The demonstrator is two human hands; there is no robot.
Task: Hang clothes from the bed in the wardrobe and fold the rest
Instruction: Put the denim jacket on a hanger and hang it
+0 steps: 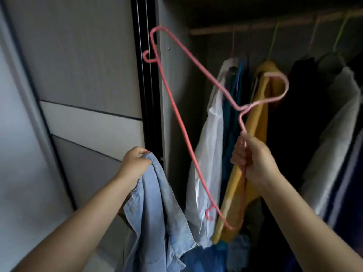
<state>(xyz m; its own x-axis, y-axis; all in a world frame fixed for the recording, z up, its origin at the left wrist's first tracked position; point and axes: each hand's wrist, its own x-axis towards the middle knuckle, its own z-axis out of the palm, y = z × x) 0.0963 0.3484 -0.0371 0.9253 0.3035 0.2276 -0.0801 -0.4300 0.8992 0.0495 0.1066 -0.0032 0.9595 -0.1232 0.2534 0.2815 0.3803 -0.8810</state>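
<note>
Denim shirt hangs bunched from the left hand, fingers curled tight round its top, in front of the open wardrobe. Soft, floppy, fairly light by the look, so best taken at the collar. Right hand grips one shoulder arm of the pink hanger, tilted on end, stiff and thin.

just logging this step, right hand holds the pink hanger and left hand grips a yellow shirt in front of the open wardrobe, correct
Not quite: the head view shows the left hand gripping a light blue denim shirt, not a yellow one. The yellow garment hangs inside the wardrobe. The rest stands: the right hand holds the pink hanger in front of the open wardrobe.
</note>
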